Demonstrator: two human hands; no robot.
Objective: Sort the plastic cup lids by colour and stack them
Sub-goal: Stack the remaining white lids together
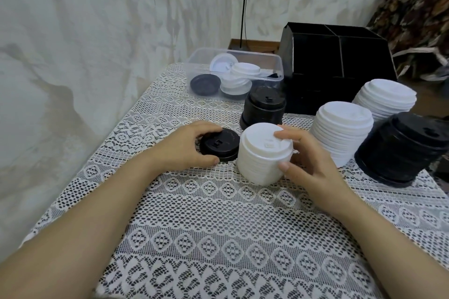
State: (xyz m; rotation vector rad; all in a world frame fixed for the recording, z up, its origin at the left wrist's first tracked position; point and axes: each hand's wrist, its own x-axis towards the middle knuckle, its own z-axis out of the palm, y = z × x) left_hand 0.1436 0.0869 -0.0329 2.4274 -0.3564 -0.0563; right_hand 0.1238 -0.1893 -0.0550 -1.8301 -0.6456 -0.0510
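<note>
Low black stack [220, 147] held at mid-table on cloth [218, 213], rim gripped by curled left hand [184, 147]. White stack [262, 158] just beside it, clasped by right hand [309, 164], thumb on side, fingertips on top. Loose lids [243, 71] seen in tub [252, 54] behind.

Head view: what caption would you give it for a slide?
Left hand grips a low black lid stack; right hand holds a white lid stack on a lace tablecloth.

Home room: lace tablecloth [218, 213] on table, draped wall sheet [97, 31], patterned upholstery [413, 14] in corner.
</note>
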